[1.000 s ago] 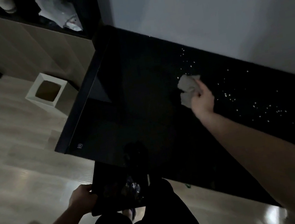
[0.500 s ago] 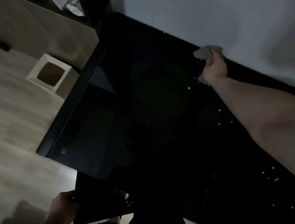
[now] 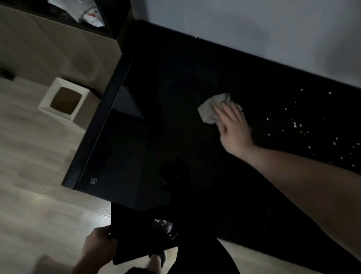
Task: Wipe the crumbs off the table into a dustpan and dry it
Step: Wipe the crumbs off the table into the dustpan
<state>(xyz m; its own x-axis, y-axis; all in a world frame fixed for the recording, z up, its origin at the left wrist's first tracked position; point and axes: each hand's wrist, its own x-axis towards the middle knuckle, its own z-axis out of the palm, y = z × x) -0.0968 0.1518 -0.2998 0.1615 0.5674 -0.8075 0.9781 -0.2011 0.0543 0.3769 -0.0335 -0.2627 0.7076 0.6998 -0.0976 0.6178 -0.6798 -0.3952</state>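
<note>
Right hand: my right hand (image 3: 233, 127) lies flat on the crumpled pale cloth (image 3: 212, 109), fingers straight and slightly spread, pressing it onto the tabletop. The cloth sticks out past my fingertips toward the left and the wall.

Left hand: my left hand (image 3: 101, 245) grips the left edge of the dark dustpan (image 3: 141, 235), fingers curled round its rim.

Dustpan: it sits just below the near edge of the table, partly tucked under it, roughly level. A small heap of pale bits (image 3: 166, 228) lies inside, near its right side.

Table: the black glossy table (image 3: 148, 123) runs along the grey wall (image 3: 273, 11); its near left corner carries a small pale logo (image 3: 94, 181). The surface reflects my dark outline.

Crumbs: white crumbs (image 3: 319, 134) are scattered on the tabletop to the right of my right hand, between my forearm and the wall, well apart from the dustpan. The patch under and left of the cloth looks dark; I cannot tell whether any crumbs lie there.

Floor: pale wood flooring (image 3: 13, 178) spreads to my left, with a white square bin (image 3: 64, 101) standing beside the table's far left end.

Cabinet: a beige cabinet (image 3: 38, 46) stands behind the bin, with crumpled white bags (image 3: 85, 11) on a dark shelf above it.

Light: the room is dim, so fine detail is lost.
</note>
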